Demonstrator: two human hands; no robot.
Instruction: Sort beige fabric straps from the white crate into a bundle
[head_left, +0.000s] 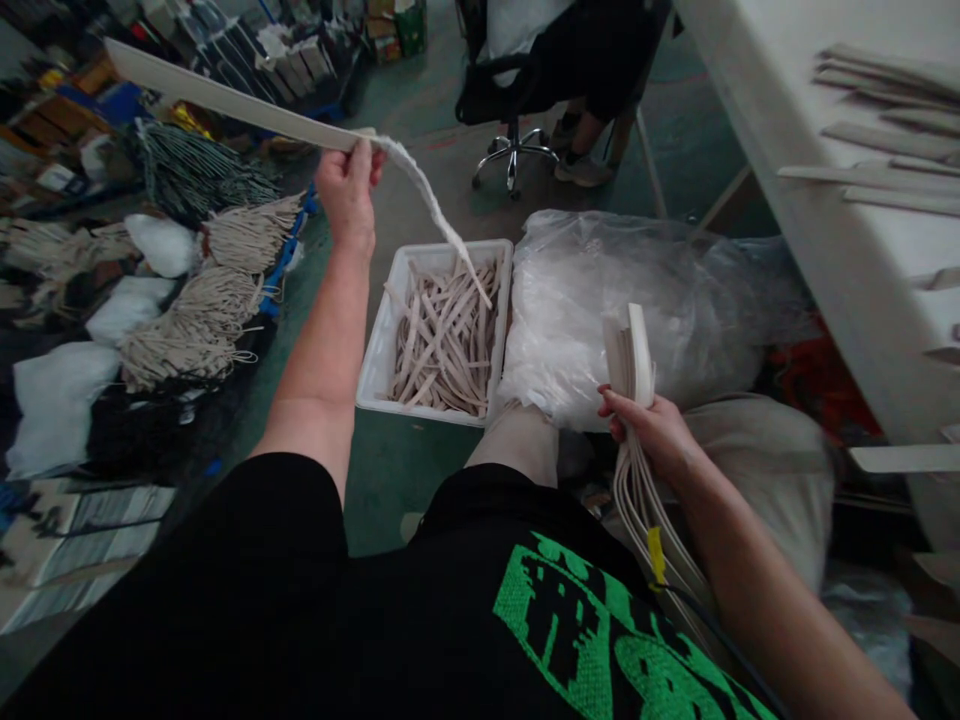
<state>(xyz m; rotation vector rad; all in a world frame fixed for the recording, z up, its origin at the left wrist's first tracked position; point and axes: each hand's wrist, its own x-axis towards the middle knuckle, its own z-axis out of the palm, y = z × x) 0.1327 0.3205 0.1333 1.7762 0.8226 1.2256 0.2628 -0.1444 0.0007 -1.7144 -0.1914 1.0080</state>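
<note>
My left hand (348, 195), raised and stretched forward, is closed on a long beige strap (225, 102). The flat length of the strap juts out to the upper left. On its other side a fluffy white tail (420, 185) droops over a white plastic bin (373, 372). Many loose beige strips (446, 340) lie tangled in that bin. Close to my right thigh, my right hand (660, 432) grips a bundle of similar straps (639, 355). The bundle's folded top stands above my fingers, and its long ends hang down past a yellow tag (656, 555).
A stuffed clear plastic bag (600, 290) lies right of the bin. A white table (795, 110) at right carries more strips (892, 130). Bundled straps (187, 320) and white bags (64, 400) cover the left floor. A person's legs (600, 80) show by a swivel chair (495, 95).
</note>
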